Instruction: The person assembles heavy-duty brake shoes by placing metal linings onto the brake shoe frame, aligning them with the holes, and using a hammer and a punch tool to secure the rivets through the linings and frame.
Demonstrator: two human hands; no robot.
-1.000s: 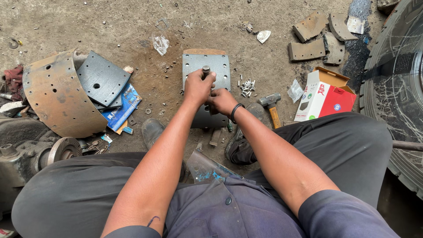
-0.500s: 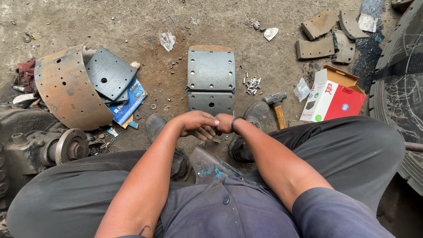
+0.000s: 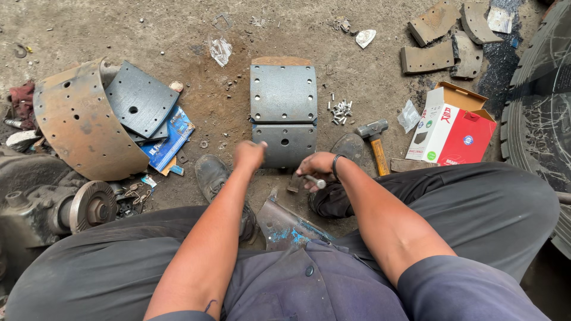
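A grey curved brake lining (image 3: 283, 92) with rivet holes lies on a brake shoe on the dirt floor in front of me. My left hand (image 3: 248, 156) hovers by its near left corner, fingers curled with nothing visible in them. My right hand (image 3: 315, 170) is low by the near right corner, shut on a small metal punch (image 3: 313, 181). A pile of small rivets (image 3: 340, 111) lies right of the lining. A hammer (image 3: 373, 138) with an orange handle rests close to my right wrist.
A rusty brake shoe (image 3: 80, 122) and a grey lining (image 3: 138, 98) lie at left over blue packaging. A red and white carton (image 3: 452, 128) stands open at right. Worn lining pieces (image 3: 443, 38) lie at the back right. A tyre (image 3: 538, 101) borders the right edge; a metal hub (image 3: 89, 207) sits at left.
Both hands came back from the lining's top toward my knees. They have now parted: the left rises by the near left corner, the right holds the punch low.
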